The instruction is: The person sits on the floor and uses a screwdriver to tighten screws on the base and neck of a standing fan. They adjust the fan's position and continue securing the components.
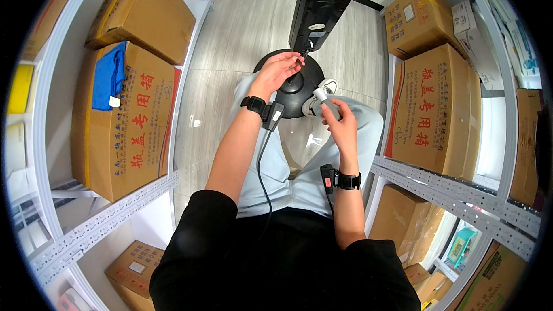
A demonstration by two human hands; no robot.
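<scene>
A large black standing fan (322, 6) stands in front of me, its round black base (294, 83) on the floor between my feet. My left hand (277, 73) is raised beside the lower end of the fan's body. Its thumb and fingertips are pinched together close to a short black cable (305, 53); what they hold is too small to make out. Lower and to the right, my right hand (341, 122) is closed around a short grey-and-white cylinder (321, 95), whose pale end points up toward the fan base. Fingers hide part of the cylinder.
White metal shelves (455, 187) flank me on both sides. A big cardboard box (129, 121) with a blue cloth (109, 75) over its corner sits on the left; another large carton (435, 109) is on the right. Strapped devices with cables (265, 173) are on my wrists.
</scene>
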